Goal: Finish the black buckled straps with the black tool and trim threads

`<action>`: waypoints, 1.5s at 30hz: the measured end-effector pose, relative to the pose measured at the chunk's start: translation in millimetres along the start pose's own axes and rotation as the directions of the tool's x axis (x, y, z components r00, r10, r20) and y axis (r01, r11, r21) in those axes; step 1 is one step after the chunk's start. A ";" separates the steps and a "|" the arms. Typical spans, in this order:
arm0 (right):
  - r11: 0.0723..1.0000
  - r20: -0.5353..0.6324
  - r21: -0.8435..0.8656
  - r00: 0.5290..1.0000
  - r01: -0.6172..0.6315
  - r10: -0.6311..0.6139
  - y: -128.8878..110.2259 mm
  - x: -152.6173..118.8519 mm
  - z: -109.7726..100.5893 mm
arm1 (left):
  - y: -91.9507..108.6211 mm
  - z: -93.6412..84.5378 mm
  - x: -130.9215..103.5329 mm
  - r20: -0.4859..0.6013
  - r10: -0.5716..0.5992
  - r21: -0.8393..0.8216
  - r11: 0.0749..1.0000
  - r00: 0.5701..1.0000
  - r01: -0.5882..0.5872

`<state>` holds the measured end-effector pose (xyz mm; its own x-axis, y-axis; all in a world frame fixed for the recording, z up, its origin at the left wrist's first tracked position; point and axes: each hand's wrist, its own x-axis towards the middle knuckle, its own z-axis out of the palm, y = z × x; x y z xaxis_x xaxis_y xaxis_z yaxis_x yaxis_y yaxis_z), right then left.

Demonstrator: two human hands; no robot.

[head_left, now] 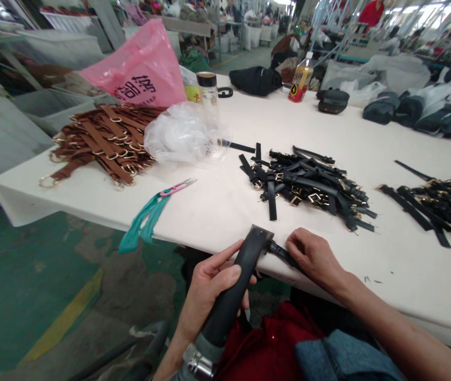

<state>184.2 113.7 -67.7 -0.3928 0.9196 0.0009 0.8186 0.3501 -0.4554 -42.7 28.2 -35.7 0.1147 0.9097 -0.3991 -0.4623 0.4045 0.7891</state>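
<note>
My left hand (217, 280) is wrapped round a thick black tube-like tool (231, 291) with a metal hose clamp near its lower end. The flat tip of this tool lies at the table's front edge. A short black strap (283, 253) runs from that tip to my right hand (308, 251), whose fingers are pinched on its other end. Beyond my hands lies a pile of black straps with gold buckles (308, 182). Pink-handled snips (176, 188) with a teal cloth strip tied on rest to the left.
The white table (217, 211) carries brown straps with gold rings (106, 140), a pink bag (146, 69), clear plastic (180, 135), a lidded jar (208, 98) and a drink bottle (300, 79). More black straps (448, 206) lie at the right, with dark pouches (408, 111) behind.
</note>
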 end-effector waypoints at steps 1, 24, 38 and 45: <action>0.999 -0.014 0.041 1.000 -0.026 0.027 1.1 -1.3 0.1 | 0.1 -0.1 0.2 0.003 -0.005 0.002 1.000 1.000 0.005; 0.977 -0.112 -0.212 0.992 0.028 -0.053 -28.4 0.7 20.6 | 2.2 0.3 -1.1 0.007 -0.014 0.047 0.999 1.000 0.014; 0.970 -0.329 0.241 0.939 -0.015 0.096 -14.2 -1.2 27.2 | 2.0 1.1 -1.1 -0.003 -0.004 0.042 0.999 1.000 0.004; 0.997 -0.182 0.077 0.983 -0.024 0.038 -14.5 -33.4 14.7 | 9.0 8.2 -4.4 -0.031 -0.014 0.104 0.994 0.999 0.018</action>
<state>179.3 75.3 -74.2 -0.2787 0.9492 0.1460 0.7932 0.3132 -0.5222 -40.2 28.6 -22.9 0.0939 0.9004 -0.4248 -0.3662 0.4280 0.8263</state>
